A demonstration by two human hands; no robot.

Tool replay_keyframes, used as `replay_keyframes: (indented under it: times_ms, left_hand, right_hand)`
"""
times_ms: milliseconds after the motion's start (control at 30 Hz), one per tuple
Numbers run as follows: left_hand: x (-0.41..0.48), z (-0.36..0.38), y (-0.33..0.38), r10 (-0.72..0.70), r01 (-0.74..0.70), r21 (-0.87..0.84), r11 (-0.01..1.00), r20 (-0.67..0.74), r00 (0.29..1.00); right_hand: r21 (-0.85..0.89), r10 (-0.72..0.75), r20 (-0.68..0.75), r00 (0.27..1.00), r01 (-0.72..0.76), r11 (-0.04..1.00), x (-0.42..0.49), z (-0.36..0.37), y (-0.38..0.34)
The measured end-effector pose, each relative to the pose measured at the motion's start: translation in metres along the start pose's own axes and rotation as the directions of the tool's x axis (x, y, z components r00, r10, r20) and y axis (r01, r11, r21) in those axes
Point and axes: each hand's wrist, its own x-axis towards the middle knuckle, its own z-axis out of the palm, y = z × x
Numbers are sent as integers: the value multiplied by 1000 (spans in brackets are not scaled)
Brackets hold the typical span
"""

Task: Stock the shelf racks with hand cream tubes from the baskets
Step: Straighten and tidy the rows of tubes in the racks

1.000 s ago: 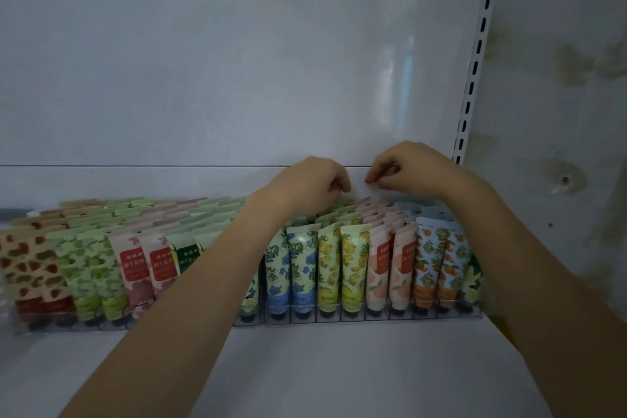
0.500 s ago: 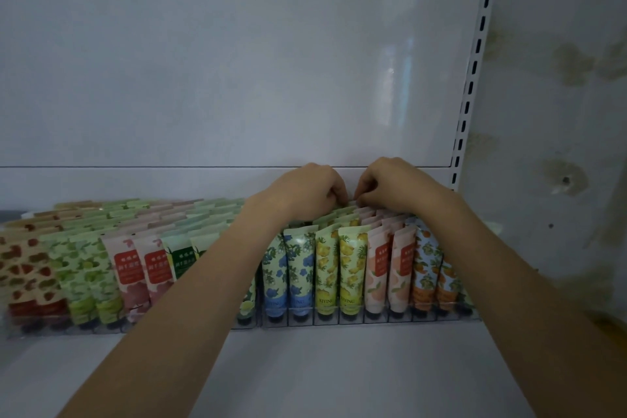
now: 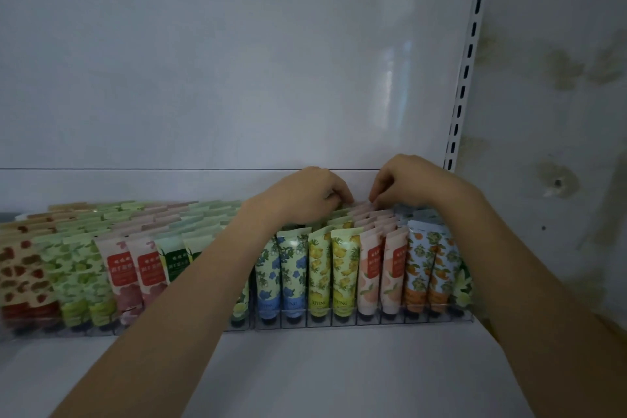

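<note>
I'm facing a plain white back panel (image 3: 203,61) that fills nine through twelve o'clock, with a soft glare (image 3: 395,78) at one. A slotted white upright (image 3: 470,54) climbs at two. Beyond it, at three, the wall (image 3: 559,78) is blotchy and stained. There's a white shelf board (image 3: 322,377) at six, in dim light.

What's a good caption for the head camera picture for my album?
Left hand and right hand reach to the rear peach tubes in a clear rack packed with hand cream.

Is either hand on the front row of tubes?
No: the left hand and right hand both reach over to the back of the rack, fingers curled at the tops of the rear pink tubes.
</note>
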Motion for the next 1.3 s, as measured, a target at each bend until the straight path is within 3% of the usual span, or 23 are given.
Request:
replay_keyframes:
  times_ms: [333, 500, 667, 1033, 1300]
  left_hand:
    - [-6, -7, 11, -14, 17, 59, 998, -49, 999]
    - [-10, -9, 28, 54, -52, 28, 998, -58, 997]
    - [-7, -10, 50, 122, -122, 8, 992, -23, 992]
    - [-6, 5, 73, 58, -59, 43, 997, 27, 998]
    - [-8, 5, 72, 22, -23, 90, 996, 21, 1000]
  right_hand:
    - [-104, 74, -103, 992, -84, 991, 0, 11, -7]
    - [52, -69, -86, 994, 74, 996, -15, -22, -1]
    - [-50, -84, 155, 984, 93, 994, -40, -50, 10]
    - [-81, -175, 77, 982, 181, 980, -60, -19, 29]
    - [45, -287, 96, 953, 284, 958, -68, -27, 40]
